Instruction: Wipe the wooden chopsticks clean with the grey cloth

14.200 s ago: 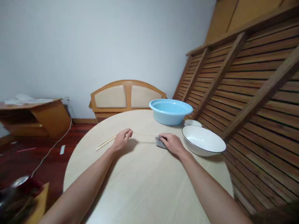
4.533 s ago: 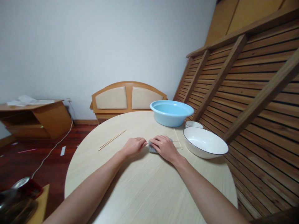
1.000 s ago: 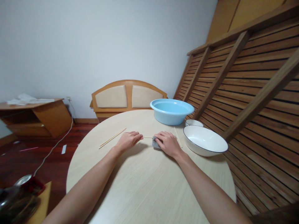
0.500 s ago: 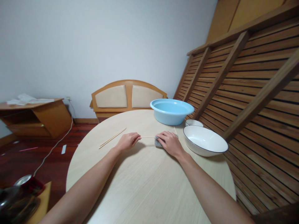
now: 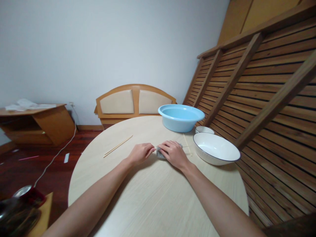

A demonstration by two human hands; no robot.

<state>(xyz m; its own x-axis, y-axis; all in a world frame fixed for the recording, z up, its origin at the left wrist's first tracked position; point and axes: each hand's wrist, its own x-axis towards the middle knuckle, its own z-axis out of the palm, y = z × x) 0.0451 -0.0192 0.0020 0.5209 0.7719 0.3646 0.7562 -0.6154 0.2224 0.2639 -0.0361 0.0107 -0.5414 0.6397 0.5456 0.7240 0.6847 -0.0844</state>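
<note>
My right hand (image 5: 173, 153) is closed over a grey cloth (image 5: 161, 154) near the middle of the round table (image 5: 153, 204). Pinched in my left hand (image 5: 142, 153) is the left end of a thin chopstick, whose other end (image 5: 185, 146) sticks out to the right of the cloth. The cloth wraps round the stick between the hands, which are almost touching. Two light chopsticks (image 5: 118, 146) lie side by side on the left of the table. Another stick (image 5: 187, 144) lies between my right hand and the large white bowl (image 5: 214, 149).
A light blue basin (image 5: 181, 120) stands at the table's back right. Beside it is a small white bowl (image 5: 204, 130), behind the large one. Wooden slats (image 5: 276, 98) lean along the right side. A wooden cabinet (image 5: 37, 123) stands at the far left.
My right hand and the cloth have moved left along the chopstick, and my left hand has shifted slightly right. The gap between them has nearly closed, and the stick's right end now shows.
</note>
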